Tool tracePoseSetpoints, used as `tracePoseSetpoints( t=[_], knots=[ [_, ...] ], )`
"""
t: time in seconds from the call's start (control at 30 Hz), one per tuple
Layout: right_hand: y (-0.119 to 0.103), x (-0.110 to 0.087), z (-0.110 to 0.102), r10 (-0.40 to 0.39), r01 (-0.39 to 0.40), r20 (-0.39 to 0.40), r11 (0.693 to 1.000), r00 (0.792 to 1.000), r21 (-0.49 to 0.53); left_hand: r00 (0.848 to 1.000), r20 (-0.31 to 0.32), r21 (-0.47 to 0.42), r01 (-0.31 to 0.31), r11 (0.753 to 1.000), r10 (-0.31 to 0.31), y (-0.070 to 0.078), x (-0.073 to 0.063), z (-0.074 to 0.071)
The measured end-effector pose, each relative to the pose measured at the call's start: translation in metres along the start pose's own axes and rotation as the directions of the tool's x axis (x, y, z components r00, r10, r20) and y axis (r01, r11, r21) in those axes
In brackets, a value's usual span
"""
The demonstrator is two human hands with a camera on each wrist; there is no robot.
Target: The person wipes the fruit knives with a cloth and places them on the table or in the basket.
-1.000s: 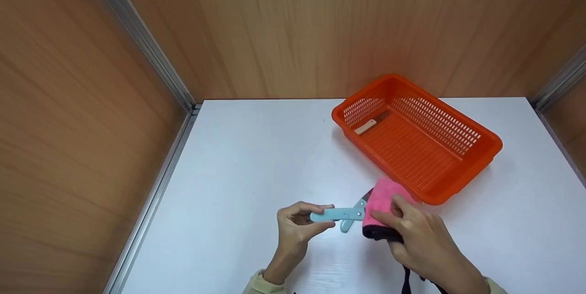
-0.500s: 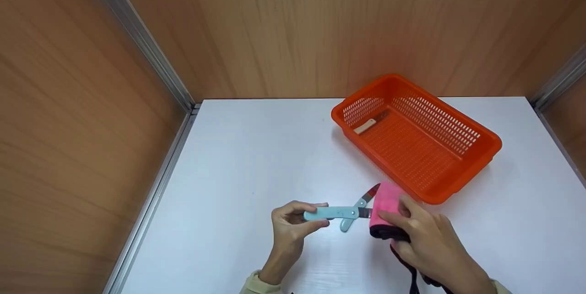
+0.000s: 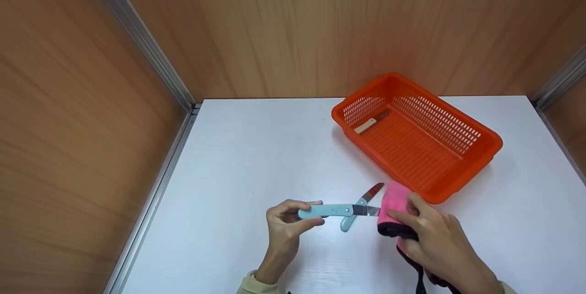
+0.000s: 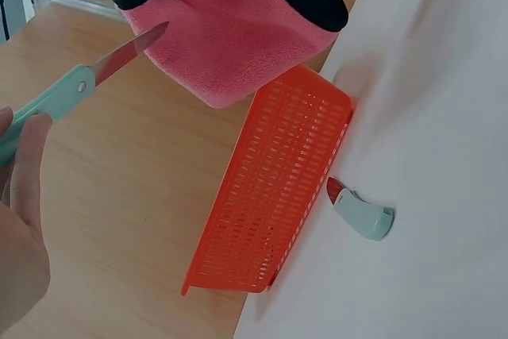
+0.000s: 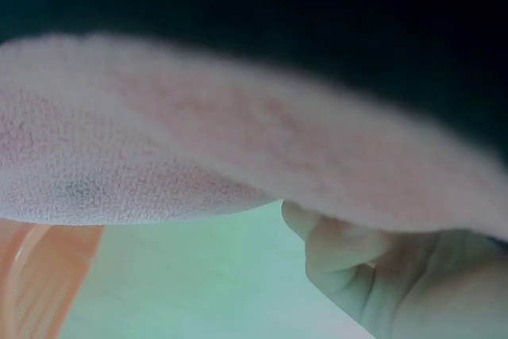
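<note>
My left hand (image 3: 283,230) pinches the light blue handle of a folding knife (image 3: 326,211), its blade out and pointing right. The blade's tip meets the left edge of a pink cloth (image 3: 394,200) with a black border. My right hand (image 3: 437,236) grips this folded cloth, and part of it hangs below with a black strip. The left wrist view shows the blade (image 4: 119,59) bare, its tip overlapping the cloth (image 4: 222,45). A second light blue folding knife (image 3: 348,221) lies unfolded on the table behind the held one, its blade reddish. Cloth fills most of the right wrist view.
An orange basket (image 3: 412,147) stands at the back right, close behind the cloth. Inside it, at the left end, lies a knife (image 3: 365,126) with a cream handle. The white table (image 3: 238,156) meets wooden panels (image 3: 297,33) at the back and sides.
My left hand has drawn the knife left, while my right hand and the cloth have shifted slightly right. More of the blade shows now. The knife on the table is less covered.
</note>
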State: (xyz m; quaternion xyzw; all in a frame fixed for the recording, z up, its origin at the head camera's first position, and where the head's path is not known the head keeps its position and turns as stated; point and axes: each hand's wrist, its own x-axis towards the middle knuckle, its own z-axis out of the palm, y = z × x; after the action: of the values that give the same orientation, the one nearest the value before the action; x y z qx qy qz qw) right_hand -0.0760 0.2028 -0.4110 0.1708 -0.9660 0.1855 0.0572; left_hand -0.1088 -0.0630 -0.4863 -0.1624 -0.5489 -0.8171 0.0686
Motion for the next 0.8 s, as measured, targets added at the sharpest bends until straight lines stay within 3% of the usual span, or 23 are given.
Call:
tracePoseSetpoints(
  t=[0.37, 0.67, 0.8],
  knots=[
    [0.019, -0.005, 0.013, -0.046, 0.063, -0.195, 0.994, 0.98, 0.084, 1.0, -0.019, 0.017, 0.025, 1.0, -0.024, -0.002, 0.001, -0.005],
    [0.028, -0.011, 0.011, 0.044, -0.013, -0.196, 0.988, 0.98, 0.155, 0.999, -0.038, 0.04, 0.029, 0.999, -0.027, -0.002, 0.003, -0.007],
    [0.03, -0.01, 0.005, 0.061, -0.023, -0.234, 0.987, 0.97, 0.161, 0.998, -0.047, 0.063, 0.039, 0.997, -0.036, -0.003, 0.003, -0.007]
  ],
)
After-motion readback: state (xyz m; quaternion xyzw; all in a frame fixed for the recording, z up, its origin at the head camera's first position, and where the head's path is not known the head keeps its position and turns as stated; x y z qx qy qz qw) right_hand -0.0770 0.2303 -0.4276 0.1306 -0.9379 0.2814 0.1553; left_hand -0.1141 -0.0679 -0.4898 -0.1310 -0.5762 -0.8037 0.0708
